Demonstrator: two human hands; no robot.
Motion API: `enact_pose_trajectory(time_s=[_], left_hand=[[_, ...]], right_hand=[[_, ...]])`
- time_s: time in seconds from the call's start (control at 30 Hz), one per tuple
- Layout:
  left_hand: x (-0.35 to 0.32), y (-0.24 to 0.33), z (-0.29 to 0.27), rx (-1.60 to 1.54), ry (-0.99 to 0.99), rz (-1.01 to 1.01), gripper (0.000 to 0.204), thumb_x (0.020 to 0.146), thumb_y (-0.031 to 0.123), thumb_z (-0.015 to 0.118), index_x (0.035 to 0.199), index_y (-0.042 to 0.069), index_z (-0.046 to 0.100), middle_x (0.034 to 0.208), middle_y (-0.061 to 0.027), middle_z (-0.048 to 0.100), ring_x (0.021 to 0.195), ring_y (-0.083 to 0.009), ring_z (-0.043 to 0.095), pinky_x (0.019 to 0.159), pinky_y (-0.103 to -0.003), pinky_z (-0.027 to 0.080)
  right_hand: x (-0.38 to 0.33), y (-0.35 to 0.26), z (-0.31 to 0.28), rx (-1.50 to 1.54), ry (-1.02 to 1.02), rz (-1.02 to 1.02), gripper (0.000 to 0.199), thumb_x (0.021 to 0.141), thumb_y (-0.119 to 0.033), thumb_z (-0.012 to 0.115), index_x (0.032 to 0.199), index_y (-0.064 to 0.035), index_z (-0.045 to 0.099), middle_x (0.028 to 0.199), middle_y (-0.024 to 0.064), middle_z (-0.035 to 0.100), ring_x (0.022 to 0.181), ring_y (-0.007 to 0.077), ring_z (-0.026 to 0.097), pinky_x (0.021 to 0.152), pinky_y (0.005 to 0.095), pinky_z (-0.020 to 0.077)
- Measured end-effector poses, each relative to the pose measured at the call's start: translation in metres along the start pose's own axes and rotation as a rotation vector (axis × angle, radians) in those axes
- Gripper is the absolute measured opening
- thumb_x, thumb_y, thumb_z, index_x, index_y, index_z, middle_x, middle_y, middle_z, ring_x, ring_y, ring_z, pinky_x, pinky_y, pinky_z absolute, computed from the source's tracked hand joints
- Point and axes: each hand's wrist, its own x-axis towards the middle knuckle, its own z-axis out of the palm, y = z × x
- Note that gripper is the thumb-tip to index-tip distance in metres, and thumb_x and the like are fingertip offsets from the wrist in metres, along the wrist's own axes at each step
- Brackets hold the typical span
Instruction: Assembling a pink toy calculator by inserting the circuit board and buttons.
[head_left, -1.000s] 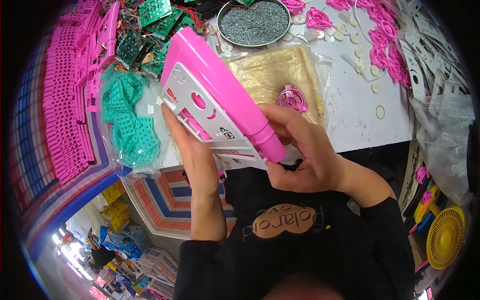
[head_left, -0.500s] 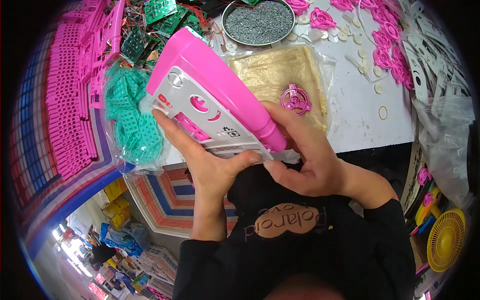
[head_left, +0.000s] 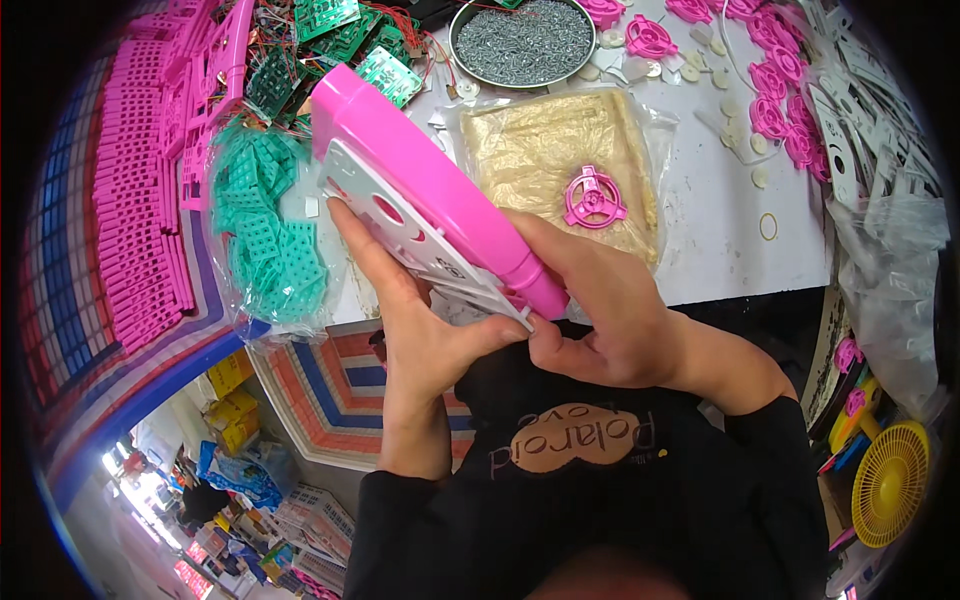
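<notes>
Between my two hands is a pink plastic toy casing [head_left: 425, 180], tilted, its far end pointing up and left. A white printed panel [head_left: 392, 228] with round and curved cutouts covers its left face, seen at a slant. My left hand [head_left: 415, 325] is closed along the panel's outer edge, fingers stretched up it and thumb at the near corner. My right hand [head_left: 610, 310] grips the narrow near end, with the thumb at the panel's corner. Just beyond, a pink spoked ring [head_left: 594, 187] lies on a gold pad wrapped in clear plastic [head_left: 520, 145].
A round tray of screws [head_left: 455, 52] stands at the back, beside a heap of green circuit boards [head_left: 390, 78] with red wires. Bagged turquoise keypads [head_left: 270, 265] and stacked pink parts [head_left: 140, 200] are at left. Pink rings [head_left: 770, 115] and white panels [head_left: 835, 150] lie at right.
The casing has turned in my hands, so the white panel now shows more edge-on and the pink side more fully. Both hands keep their hold.
</notes>
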Motion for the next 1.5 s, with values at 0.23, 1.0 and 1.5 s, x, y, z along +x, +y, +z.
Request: enact_pose_trajectory(time_s=[0.23,1.0,1.5], left_hand=[[0.000,0.004,-0.002,0.142,0.080,0.073,0.170,0.044,0.051,0.101,0.160,0.004,-0.013,0.158,-0.0179,0.025,0.141,-0.0319,0.038,0.114,-0.045,0.036],[0.042,0.027,-0.007,-0.281,0.001,-0.040,0.034,0.109,0.027,0.050,0.091,0.002,0.064,0.080,0.0038,0.062,0.073,-0.0015,0.049,0.064,-0.021,0.040],[0.016,0.011,0.007,-0.183,0.111,-0.077,0.043,0.111,0.033,0.045,0.081,0.004,0.054,0.073,0.0056,0.050,0.069,-0.0031,0.040,0.061,-0.023,0.036]], right_hand=[[0.006,-0.002,0.001,0.134,0.042,-0.091,0.085,0.075,0.004,0.068,0.152,0.0027,0.033,0.105,0.0177,0.066,0.094,0.0334,0.068,0.081,0.0372,0.0554],[0.000,-0.012,-0.031,0.565,0.102,0.370,0.064,0.096,-0.009,0.067,0.149,0.0041,0.033,0.124,0.0100,0.064,0.108,0.0127,0.064,0.085,0.0257,0.0538],[0.015,0.014,-0.035,0.644,0.186,0.316,0.058,0.101,-0.011,0.059,0.150,0.0027,0.032,0.135,0.0127,0.058,0.121,0.0153,0.057,0.103,0.0320,0.0468]])
